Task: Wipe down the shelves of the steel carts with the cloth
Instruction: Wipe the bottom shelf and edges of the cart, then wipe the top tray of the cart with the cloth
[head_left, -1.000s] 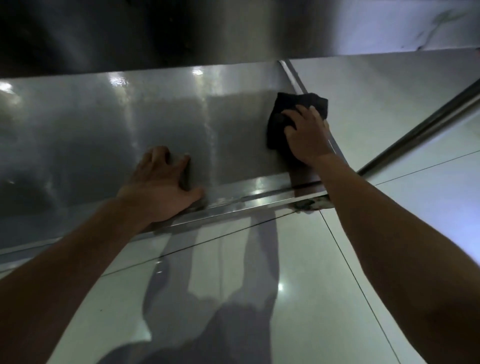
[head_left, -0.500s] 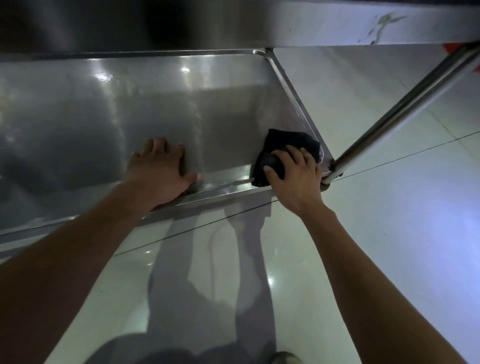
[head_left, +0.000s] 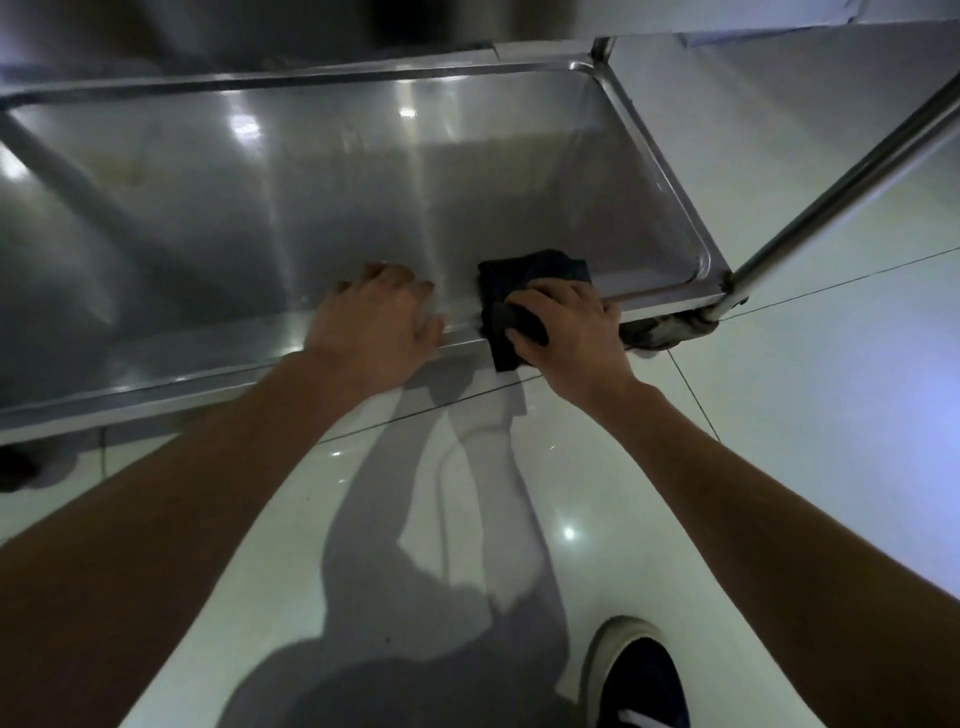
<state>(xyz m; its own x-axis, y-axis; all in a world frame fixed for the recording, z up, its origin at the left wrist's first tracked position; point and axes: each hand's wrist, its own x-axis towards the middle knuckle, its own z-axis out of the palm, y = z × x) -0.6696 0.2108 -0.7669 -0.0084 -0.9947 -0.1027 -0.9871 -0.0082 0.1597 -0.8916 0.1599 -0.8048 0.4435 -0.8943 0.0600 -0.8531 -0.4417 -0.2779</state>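
Observation:
The steel cart's bottom shelf (head_left: 322, 197) lies below me, a shallow tray with a raised rim. My right hand (head_left: 566, 327) grips a dark cloth (head_left: 519, 280) at the shelf's near rim, with part of the cloth hanging over the edge. Just left of it, my left hand (head_left: 374, 317) rests on the same rim, fingers curled over onto the shelf surface. Both forearms reach in from the bottom of the view.
A steel upright post (head_left: 852, 171) rises from the shelf's near right corner, above a caster (head_left: 660, 332). An upper shelf (head_left: 260, 31) overhangs at the top. Glossy white floor tiles (head_left: 779, 415) surround the cart. My shoe (head_left: 639, 675) shows at bottom right.
My right hand drew the cloth from the far right of the shelf to the near rim, then left toward my left hand. The view tilted down and the shoe came into sight.

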